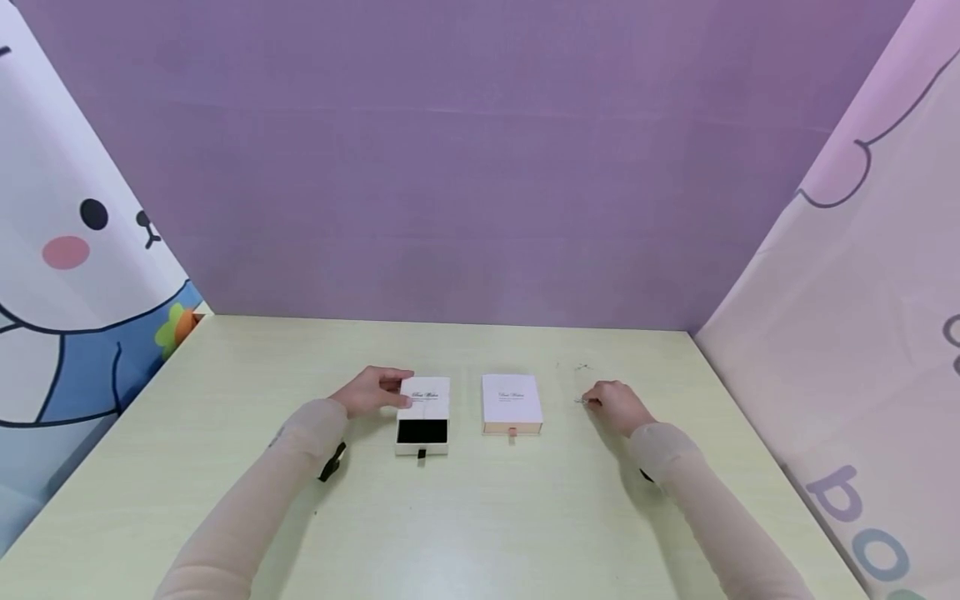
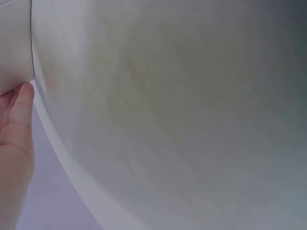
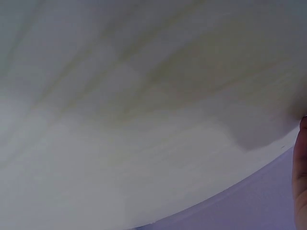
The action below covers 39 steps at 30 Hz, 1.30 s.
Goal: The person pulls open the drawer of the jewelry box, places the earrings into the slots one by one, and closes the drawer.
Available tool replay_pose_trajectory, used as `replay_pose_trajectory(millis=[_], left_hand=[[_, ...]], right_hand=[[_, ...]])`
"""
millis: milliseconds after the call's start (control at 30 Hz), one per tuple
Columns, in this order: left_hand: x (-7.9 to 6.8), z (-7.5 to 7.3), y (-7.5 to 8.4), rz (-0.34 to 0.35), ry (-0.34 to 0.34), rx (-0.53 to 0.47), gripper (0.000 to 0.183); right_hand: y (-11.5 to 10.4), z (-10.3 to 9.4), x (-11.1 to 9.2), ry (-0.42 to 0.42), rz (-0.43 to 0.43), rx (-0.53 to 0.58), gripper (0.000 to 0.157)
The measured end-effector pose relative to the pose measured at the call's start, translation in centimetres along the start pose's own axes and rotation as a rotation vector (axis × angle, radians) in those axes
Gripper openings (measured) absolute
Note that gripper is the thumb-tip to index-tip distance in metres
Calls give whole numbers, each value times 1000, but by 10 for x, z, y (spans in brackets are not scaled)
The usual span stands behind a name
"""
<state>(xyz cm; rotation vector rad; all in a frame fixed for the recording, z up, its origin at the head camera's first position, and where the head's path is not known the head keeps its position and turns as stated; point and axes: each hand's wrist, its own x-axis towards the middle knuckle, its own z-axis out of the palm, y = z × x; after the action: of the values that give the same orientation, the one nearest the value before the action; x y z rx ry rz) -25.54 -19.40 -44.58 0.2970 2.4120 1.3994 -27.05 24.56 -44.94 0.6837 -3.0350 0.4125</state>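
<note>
My left hand (image 1: 372, 390) holds a small white drawer box (image 1: 425, 407) by its left side, thumb toward the front and fingers at the back corner. The box's drawer is pulled out toward me, showing a black inside (image 1: 422, 431) and a short black pull tab (image 1: 422, 454). In the left wrist view, fingertips (image 2: 26, 93) rest at the box's corner. To the right, my right hand (image 1: 617, 406) pinches a tiny silvery piece (image 1: 581, 401) close over the table; its kind is too small to tell. In the right wrist view only a finger's edge shows.
Between the hands lies a second white box (image 1: 512, 403), its drawer in, with a pinkish tab (image 1: 512, 432). Beyond the right hand are small thin silvery bits (image 1: 582, 367) on the pale table (image 1: 480, 517). A purple panel (image 1: 450, 183) stands behind, with printed cloths at both sides.
</note>
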Motion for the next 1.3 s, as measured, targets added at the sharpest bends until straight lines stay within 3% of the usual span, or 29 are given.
replay_pose_trajectory(millis=[300, 833, 1033, 1300], left_hand=[[-1, 2, 1, -2, 8, -3, 66], [-1, 1, 0, -1, -1, -6, 67], [-2, 0, 2, 0, 0, -2, 66], [-4, 0, 4, -1, -3, 5, 65]], right_hand=[[4, 3, -2, 41, 46, 80, 19], [-11, -8, -5, 113, 210, 450, 25], [-21, -11, -7, 137, 201, 598, 28], [-31, -13, -6, 153, 192, 672, 29]])
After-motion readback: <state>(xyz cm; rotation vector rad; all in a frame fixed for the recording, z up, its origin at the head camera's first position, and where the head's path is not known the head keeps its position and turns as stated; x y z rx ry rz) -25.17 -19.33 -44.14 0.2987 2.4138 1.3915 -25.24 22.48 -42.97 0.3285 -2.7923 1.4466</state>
